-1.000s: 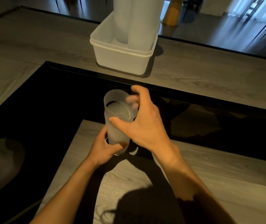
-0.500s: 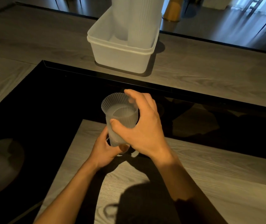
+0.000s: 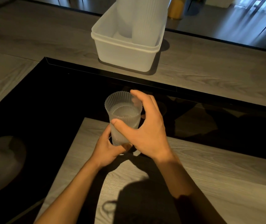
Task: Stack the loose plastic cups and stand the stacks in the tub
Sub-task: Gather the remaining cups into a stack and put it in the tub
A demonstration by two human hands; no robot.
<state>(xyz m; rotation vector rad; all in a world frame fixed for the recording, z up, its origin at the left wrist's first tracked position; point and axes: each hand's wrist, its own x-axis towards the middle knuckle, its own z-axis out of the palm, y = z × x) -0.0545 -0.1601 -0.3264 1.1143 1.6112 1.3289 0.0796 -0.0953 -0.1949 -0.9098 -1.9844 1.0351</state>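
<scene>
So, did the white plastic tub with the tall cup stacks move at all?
No. The white plastic tub sits in the same spot on the grey wooden counter, just behind the back edge of the black glass cooktop.

A: What are the cups [image 3: 123, 123] like?
B: Pale, see-through plastic, with thin ridges all round and a wavy rim. One sits inside the other, and its rim is lower down than the outer one's
A: Where are they?
B: Held in both hands, nearly straight up, open end on top. The left hand [image 3: 108, 151] holds the bottom. The right hand [image 3: 146, 133] grips the near side and the far rim
A: And the tub [image 3: 124, 57]?
B: White, with a thick rim. It sits on the wooden top, further back. Two tall stacks [image 3: 146, 21] stand side by side in it, and their tops go out of the picture
</scene>
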